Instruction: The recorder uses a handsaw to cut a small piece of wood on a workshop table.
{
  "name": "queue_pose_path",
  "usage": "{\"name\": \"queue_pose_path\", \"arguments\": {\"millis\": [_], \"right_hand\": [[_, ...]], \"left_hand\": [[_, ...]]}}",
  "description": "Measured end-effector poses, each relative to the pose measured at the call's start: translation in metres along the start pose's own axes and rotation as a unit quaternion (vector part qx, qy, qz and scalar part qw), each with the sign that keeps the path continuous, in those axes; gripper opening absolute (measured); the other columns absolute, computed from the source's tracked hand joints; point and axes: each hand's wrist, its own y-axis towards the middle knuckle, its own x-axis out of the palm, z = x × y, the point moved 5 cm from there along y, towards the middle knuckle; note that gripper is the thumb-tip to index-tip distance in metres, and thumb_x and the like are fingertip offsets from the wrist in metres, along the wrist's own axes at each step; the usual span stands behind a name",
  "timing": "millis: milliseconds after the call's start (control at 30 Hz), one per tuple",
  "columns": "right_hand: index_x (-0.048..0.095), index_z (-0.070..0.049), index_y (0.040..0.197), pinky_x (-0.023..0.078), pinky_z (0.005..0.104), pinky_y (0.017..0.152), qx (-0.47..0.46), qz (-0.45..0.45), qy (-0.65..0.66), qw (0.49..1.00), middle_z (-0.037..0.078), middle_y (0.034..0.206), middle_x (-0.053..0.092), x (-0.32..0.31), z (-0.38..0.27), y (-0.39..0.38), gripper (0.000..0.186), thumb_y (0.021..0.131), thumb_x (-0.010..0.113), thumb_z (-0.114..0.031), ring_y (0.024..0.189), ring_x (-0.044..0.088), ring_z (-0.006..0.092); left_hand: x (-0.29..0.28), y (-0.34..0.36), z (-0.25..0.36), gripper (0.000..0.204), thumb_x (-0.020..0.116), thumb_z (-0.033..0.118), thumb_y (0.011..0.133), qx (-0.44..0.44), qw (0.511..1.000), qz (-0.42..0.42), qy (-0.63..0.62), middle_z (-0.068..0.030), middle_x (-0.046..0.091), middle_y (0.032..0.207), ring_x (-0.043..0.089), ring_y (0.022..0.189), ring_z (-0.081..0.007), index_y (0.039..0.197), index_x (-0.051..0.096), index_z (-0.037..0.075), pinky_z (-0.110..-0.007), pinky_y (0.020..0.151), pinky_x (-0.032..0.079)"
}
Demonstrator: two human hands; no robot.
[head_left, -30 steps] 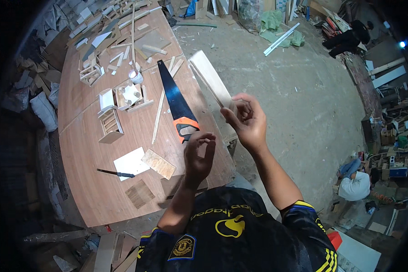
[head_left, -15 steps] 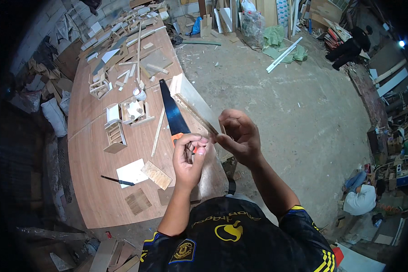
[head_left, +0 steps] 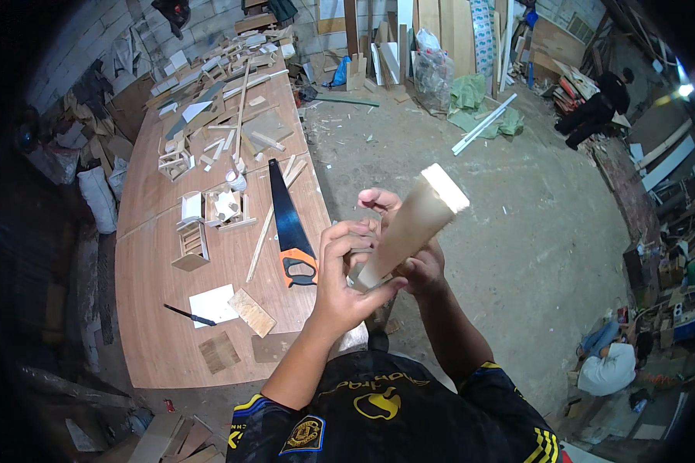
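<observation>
1. Gripping a pale wooden board [head_left: 413, 220] near its lower end, fingers of left hand [head_left: 341, 289] and right hand [head_left: 426, 268] curled about it
2. Held up in front of the chest, far end tilted toward one o'clock
3. Swung there from about eleven o'clock, with left hand brought in; probably meaning support shared, not left mainly to the right
4. Flanked at ten o'clock by an orange-handled saw [head_left: 287, 212], lying on the table [head_left: 150, 309]

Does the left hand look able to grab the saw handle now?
Likely yes: the saw handle lies uncovered on the table beside the left hand, though that hand is on the wooden board and would probably have to let go first.
</observation>
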Motion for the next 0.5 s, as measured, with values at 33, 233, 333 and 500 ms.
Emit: {"name": "queue_pose_path", "arguments": {"millis": [33, 233, 333, 500], "right_hand": [[0.045, 0.002, 0.134, 0.039, 0.0420, 0.105, 0.006, -0.007, -0.031, 0.999, 0.025, 0.143, 0.032, 0.000, -0.004, -0.001, 0.080, 0.078, 0.078, -0.045, 0.129, 0.042, 0.0263], [0.044, 0.005, 0.137, 0.045, 0.0380, 0.100, -0.018, -0.012, -0.058, 0.998, 0.026, 0.144, 0.036, 0.008, -0.022, 0.005, 0.080, 0.080, 0.077, -0.039, 0.122, 0.051, 0.0252], [0.058, -0.002, 0.106, 0.041, 0.0285, 0.091, 0.014, -0.022, -0.062, 0.998, 0.019, 0.140, 0.033, 0.015, -0.030, 0.007, 0.049, 0.078, 0.079, -0.036, 0.117, 0.046, 0.0189], [0.060, 0.002, 0.112, 0.039, 0.0471, 0.105, -0.014, -0.138, 0.050, 0.989, 0.023, 0.142, 0.034, 0.014, -0.028, 0.010, 0.048, 0.085, 0.072, -0.036, 0.131, 0.042, 0.0326]], "left_hand": [[0.002, 0.003, 0.002, 0.070, 0.087, 0.005, 0.062, -0.009, 1.000, 0.012, -0.027, -0.0165, 0.051, 0.118, 0.055, 0.114, -0.0289, 0.120, 0.048, 0.006, -0.037, 0.091, 0.049], [0.014, -0.004, -0.008, 0.061, 0.079, 0.003, 0.072, -0.075, 0.986, -0.018, -0.149, -0.0168, 0.054, 0.120, 0.058, 0.113, -0.0251, 0.123, 0.047, 0.000, -0.037, 0.097, 0.046], [0.012, 0.002, 0.002, 0.055, 0.077, 0.005, 0.078, -0.044, 0.972, -0.016, -0.231, -0.0153, 0.055, 0.119, 0.058, 0.114, -0.0233, 0.123, 0.047, -0.003, -0.037, 0.100, 0.045], [0.008, -0.002, 0.005, 0.048, 0.079, -0.001, 0.077, -0.088, 0.931, -0.043, -0.351, -0.0140, 0.057, 0.114, 0.058, 0.112, -0.0214, 0.115, 0.050, -0.002, -0.033, 0.097, 0.047]]}}
